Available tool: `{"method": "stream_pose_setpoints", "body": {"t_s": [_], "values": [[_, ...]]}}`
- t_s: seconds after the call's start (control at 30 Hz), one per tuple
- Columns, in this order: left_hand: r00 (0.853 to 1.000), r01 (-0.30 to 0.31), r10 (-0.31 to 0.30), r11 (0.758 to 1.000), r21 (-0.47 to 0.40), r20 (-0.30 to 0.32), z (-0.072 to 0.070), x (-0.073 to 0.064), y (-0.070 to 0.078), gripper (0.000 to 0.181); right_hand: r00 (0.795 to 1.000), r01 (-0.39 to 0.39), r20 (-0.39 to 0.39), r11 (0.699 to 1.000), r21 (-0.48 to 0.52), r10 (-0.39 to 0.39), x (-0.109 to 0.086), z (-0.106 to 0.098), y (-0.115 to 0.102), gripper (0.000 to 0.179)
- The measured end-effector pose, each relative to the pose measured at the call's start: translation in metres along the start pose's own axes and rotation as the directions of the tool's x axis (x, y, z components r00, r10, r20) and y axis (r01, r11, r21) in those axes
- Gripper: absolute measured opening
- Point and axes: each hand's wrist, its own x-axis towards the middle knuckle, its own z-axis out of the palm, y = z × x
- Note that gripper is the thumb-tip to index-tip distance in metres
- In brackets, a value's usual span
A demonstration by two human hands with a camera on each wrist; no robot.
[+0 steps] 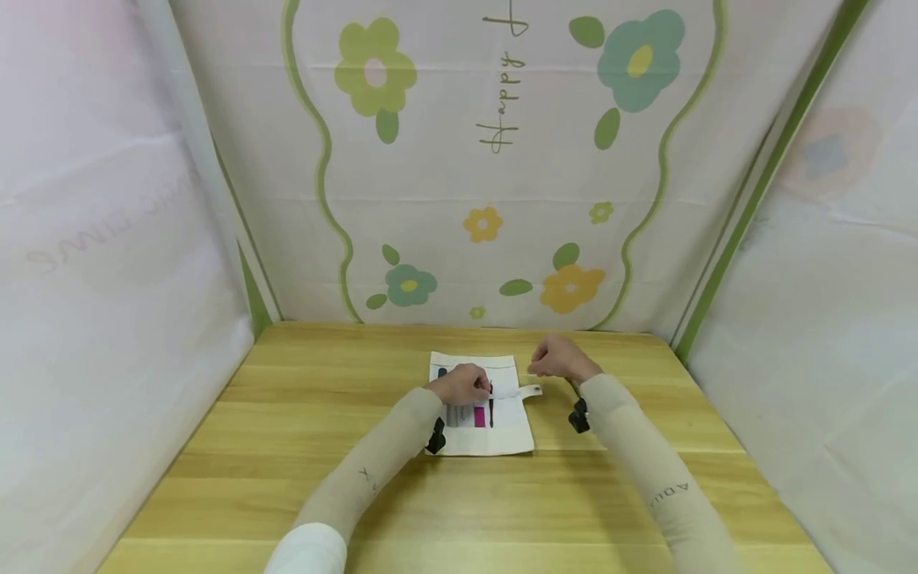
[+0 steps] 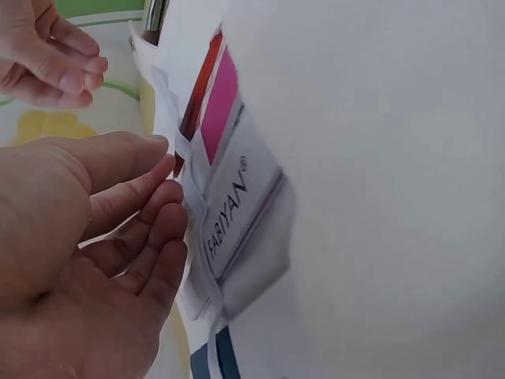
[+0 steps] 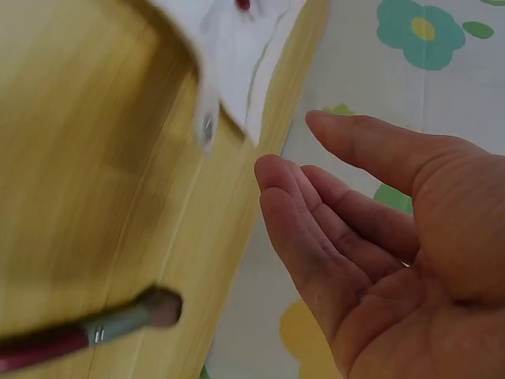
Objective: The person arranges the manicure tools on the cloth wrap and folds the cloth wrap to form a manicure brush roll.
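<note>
The left hand (image 1: 459, 385) pinches one end of a thin red stick (image 1: 491, 413), whose length runs from those fingertips toward the person, across the white pouch (image 1: 512, 434). The right hand (image 1: 562, 359), thumb apart, holding nothing, is farther off, beyond the strap (image 1: 531, 391).

The wood-grain table (image 1: 473, 510) bears a white pouch (image 1: 512, 434) and brush (image 3: 102, 325).

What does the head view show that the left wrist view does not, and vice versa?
Only the head view: the beige sleeves and the "Happy" lettering on the backdrop.

Only the left wrist view: the FABIYAN lettering, large enough to read.

Both: the left hand, the right hand, the white case and the slim red tool.
</note>
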Motion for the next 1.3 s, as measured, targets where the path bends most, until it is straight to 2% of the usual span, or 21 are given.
{"method": "stream_pose_setpoints", "body": {"t_s": [0.2, 0.3, 0.47, 0.63, 0.73, 0.87, 1.07, 1.3], "values": [[1.000, -0.002, 0.002, 1.000, 0.022, -0.008, -0.001, 0.001, 0.006, 0.009, 0.999, 0.026, -0.018, 0.995, -0.101, -0.028, -0.009, -0.016, 0.028, 0.023], [1.000, -0.022, 0.023, 0.999, 0.043, -0.008, 0.000, 0.004, 0.008, 0.010, 1.000, 0.022, -0.016, 0.992, -0.123, -0.024, -0.011, -0.021, 0.048, 0.016], [0.999, -0.047, 0.047, 0.994, 0.102, 0.002, 0.005, 0.009, 0.009, 0.011, 1.000, 0.001, -0.018, 0.995, -0.101, -0.003, -0.013, -0.026, 0.079, 0.053], [0.999, -0.051, 0.051, 0.990, 0.128, 0.004, 0.007, 0.012, 0.010, 0.011, 0.998, -0.040, -0.054, 0.995, -0.088, 0.036, -0.016, -0.027, 0.099, 0.053], [0.998, -0.067, 0.067, 0.990, 0.122, 0.007, 0.009, 0.013, 0.010, 0.011, 0.995, -0.087, -0.059, 0.993, -0.074, 0.083, -0.018, -0.024, 0.104, 0.047], [0.997, -0.076, 0.076, 0.992, 0.099, 0.000, 0.012, 0.013, 0.009, 0.011, 0.994, -0.098, -0.059, 0.994, -0.045, 0.095, -0.020, -0.019, 0.105, 0.038], [0.999, -0.040, 0.041, 0.999, 0.012, -0.026, 0.012, 0.010, 0.008, 0.011, 0.993, -0.110, -0.044, 0.991, -0.069, 0.108, -0.014, -0.015, 0.104, 0.039], [1.000, -0.021, 0.020, 0.999, -0.033, -0.019, 0.013, 0.012, 0.005, 0.013, 0.990, -0.140, -0.006, 0.987, -0.075, 0.139, -0.006, -0.014, 0.103, 0.031]]}}
